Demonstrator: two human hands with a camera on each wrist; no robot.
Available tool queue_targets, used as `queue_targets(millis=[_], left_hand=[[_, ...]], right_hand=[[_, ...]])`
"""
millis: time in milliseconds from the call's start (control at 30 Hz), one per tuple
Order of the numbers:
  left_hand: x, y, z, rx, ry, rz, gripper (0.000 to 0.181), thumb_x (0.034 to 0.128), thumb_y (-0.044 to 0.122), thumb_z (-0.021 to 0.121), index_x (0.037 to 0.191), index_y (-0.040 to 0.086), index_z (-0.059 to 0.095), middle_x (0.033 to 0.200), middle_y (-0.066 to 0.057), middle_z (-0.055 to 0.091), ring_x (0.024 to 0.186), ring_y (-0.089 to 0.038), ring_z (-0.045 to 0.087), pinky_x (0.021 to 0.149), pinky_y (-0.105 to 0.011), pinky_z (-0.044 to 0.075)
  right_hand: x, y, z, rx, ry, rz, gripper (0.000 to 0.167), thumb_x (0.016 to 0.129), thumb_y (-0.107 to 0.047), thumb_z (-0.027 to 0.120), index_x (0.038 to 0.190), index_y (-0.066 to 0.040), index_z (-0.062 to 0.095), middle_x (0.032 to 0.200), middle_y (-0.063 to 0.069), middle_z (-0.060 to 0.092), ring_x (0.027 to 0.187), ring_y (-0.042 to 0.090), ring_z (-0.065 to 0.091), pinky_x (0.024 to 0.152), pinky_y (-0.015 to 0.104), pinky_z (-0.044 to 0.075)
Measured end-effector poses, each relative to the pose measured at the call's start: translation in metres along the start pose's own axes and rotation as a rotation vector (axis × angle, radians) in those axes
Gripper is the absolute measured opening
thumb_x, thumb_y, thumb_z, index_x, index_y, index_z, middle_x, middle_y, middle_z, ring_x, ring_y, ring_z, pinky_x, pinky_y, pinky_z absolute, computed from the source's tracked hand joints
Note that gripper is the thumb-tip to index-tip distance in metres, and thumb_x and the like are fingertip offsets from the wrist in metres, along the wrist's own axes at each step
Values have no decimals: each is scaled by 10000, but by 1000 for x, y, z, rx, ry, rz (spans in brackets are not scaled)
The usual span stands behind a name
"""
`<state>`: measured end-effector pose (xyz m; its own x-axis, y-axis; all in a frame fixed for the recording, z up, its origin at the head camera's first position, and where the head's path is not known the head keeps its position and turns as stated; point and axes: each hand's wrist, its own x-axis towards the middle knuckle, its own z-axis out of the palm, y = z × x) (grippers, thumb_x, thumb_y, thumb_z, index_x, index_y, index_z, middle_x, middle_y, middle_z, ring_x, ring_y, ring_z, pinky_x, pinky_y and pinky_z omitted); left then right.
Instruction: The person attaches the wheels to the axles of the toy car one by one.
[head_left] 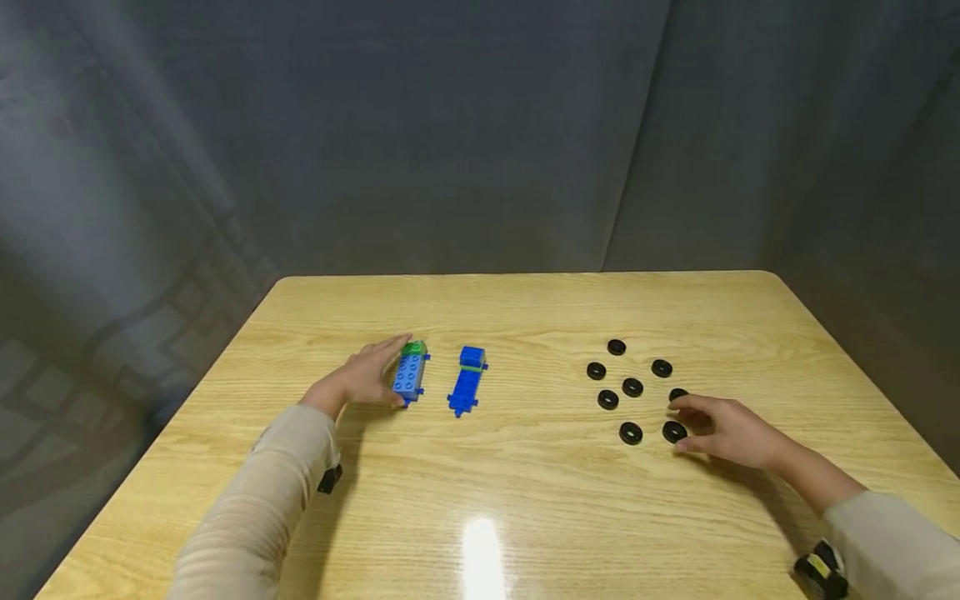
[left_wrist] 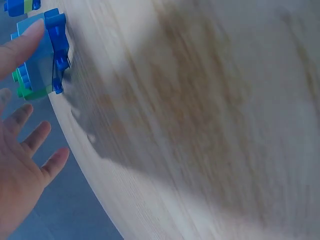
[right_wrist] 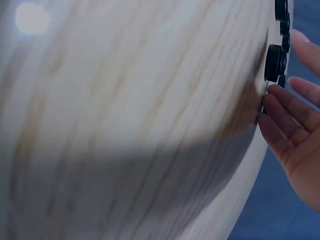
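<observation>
My left hand (head_left: 366, 377) is at a block car body (head_left: 408, 372) of light blue studded brick with a green brick at its far end. In the head view its thumb lies by the near end and its fingertips by the far end; whether they press on it is unclear. In the left wrist view the thumb (left_wrist: 34, 34) overlaps the blue brick (left_wrist: 40, 62), other fingers spread. My right hand (head_left: 731, 431) hovers among small black tyres (head_left: 632, 387), thumb and fingers apart around one tyre (head_left: 674, 431). Its fingertips partly cover another tyre (head_left: 678, 393).
A second, darker blue car body (head_left: 467, 383) with a raised block at its far end lies right of the left hand's one. The wooden table (head_left: 480, 308) ends at a dark grey curtain (head_left: 450, 150). A bright light reflection shows near the table's front.
</observation>
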<state>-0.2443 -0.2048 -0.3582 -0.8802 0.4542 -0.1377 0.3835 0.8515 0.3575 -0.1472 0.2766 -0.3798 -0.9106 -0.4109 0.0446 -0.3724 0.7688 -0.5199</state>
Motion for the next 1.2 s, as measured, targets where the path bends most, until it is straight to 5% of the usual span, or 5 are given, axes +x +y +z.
queue_targets(millis=[433,633,800,1033,1200], left_hand=[[11,-4,-1,-6,-60,58,988,603,120,773,1376,53,160,1386,-196,161,1237,-386,142,981,-535,92],[12,-3,-2,-39,-89,21,1012,579,74,781,1381,102,165,1395,-181,136,1217,-445,112,932,-588,166],[14,-5,0,-84,-67,54,1016,554,31,783,1371,85,180,1386,-188,156,1219,-419,149,958,-564,128],[16,-8,4,-334,-77,33,1041,505,-62,774,1349,67,179,1215,-195,345,1084,-356,350,926,-493,283],[16,-7,5,-360,-66,-16,1041,503,-29,782,1344,78,177,1226,-187,300,1074,-335,340,921,-480,293]], right_hand=[[5,5,4,-135,-7,-175,306,667,-100,707,956,-58,617,902,-8,537,724,64,436,577,256,395],[5,4,3,-131,-6,-163,276,669,-107,706,931,-89,624,889,-37,523,750,78,460,597,268,414],[6,4,2,-124,-13,-143,277,675,-115,706,936,-89,616,887,-43,517,755,86,469,603,268,423],[5,3,2,-136,-4,-111,282,673,-72,701,940,-65,611,914,14,563,823,200,532,660,319,457],[3,0,1,-114,-8,-59,277,687,-57,688,951,-49,604,938,57,571,843,232,535,661,320,458]])
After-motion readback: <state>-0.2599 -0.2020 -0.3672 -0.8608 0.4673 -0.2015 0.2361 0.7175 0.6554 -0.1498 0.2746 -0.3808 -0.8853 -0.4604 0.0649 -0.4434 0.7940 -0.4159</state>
